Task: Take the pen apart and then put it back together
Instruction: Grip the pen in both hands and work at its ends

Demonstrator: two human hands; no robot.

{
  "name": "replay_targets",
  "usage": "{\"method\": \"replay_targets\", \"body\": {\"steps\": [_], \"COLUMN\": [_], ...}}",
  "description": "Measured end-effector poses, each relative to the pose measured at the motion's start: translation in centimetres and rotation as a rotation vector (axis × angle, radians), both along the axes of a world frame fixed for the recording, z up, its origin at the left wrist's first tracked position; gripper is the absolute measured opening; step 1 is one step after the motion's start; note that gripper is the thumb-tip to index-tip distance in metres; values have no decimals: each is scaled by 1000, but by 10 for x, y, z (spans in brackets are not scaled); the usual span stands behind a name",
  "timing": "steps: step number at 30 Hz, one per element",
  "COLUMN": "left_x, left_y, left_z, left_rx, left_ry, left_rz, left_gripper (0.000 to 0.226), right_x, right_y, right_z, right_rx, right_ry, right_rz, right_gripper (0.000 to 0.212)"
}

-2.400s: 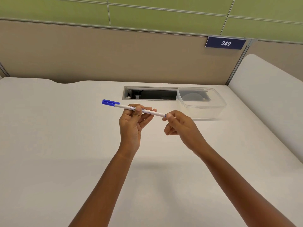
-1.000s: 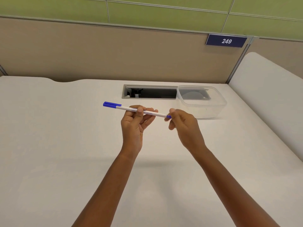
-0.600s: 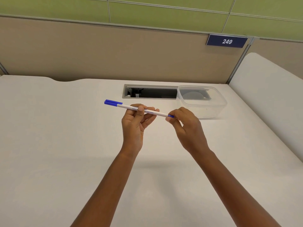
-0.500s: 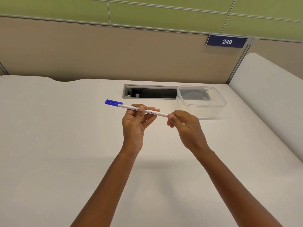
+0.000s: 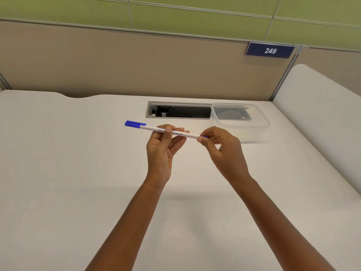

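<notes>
The right hand [image 5: 222,148] has re-pinched the blue end of the pen [image 5: 170,131], its barrel running leftward through the gripping left hand [image 5: 162,147]

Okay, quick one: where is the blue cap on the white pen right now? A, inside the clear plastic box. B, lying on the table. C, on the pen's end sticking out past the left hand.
C: the blue cap sits on the white pen, beyond the left hand.

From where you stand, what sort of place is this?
Probably an office cubicle: a white desk with a cable slot, partition panels behind, and a numbered plate reading 249.
</notes>
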State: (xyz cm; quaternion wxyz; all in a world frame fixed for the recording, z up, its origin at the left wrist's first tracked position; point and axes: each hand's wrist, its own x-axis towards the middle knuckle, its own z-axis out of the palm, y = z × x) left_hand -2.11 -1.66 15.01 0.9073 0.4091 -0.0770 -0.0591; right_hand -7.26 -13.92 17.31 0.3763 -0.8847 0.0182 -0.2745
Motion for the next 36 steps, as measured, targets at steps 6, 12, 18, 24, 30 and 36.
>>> {"method": "replay_targets", "body": {"steps": [6,12,18,24,30,36], "left_x": [-1,-6,-5,-7,-3,-4], "left_y": [-2,-7,-5,-6,-2,0], "left_z": [-2,-10,-10,-8,-5,-5], "left_rx": [50,157,157,132,30,33], "left_ry": [-22,-67,-66,-78,-10,11], "left_rz": [-61,-23,8,-26,-34,-27], "left_gripper": [20,19,18,18,20,21], "right_x": [4,6,5,3,11,11], "right_y": [4,5,4,5,-8,-9], "right_z": [-2,-7,-9,-4,6,5], "right_rx": [53,8,-287,-128,338,321], "right_ry": [-22,-54,-124,-15,132,174], "right_rz": [5,3,14,50,21,65], "right_gripper": [8,13,16,24,45,46]}}
